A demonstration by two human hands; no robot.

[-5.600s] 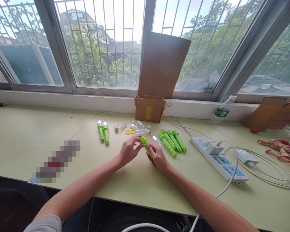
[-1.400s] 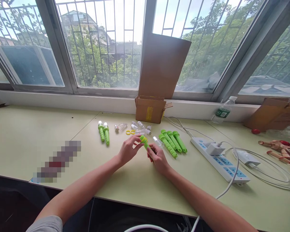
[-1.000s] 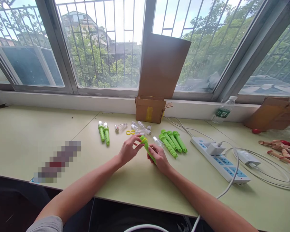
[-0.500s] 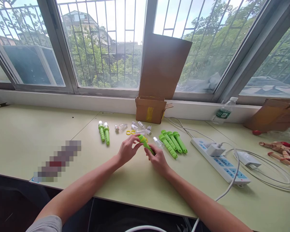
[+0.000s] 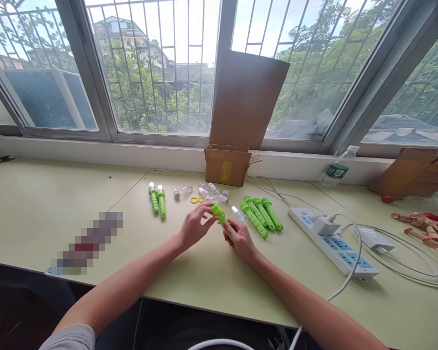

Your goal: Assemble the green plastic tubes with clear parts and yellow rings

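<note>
My right hand is closed around the lower part of a green plastic tube, which tilts up and to the left. A yellow ring sits around the tube's wide head. My left hand pinches at this head, its fingertips and thumb against the rim and ring. Just right of the hands, a clear capped piece lies beside several green tubes. Behind the hands are two loose yellow rings and several clear bulb-like pieces.
Two green tubes with white-topped clear ends lie to the left. A cardboard box stands at the back by the window. On the right are a power strip with cables, a plastic bottle and wooden pieces.
The green tube has turned slightly in my right hand, and more of its body shows. My left fingers have shifted a little at its head.
</note>
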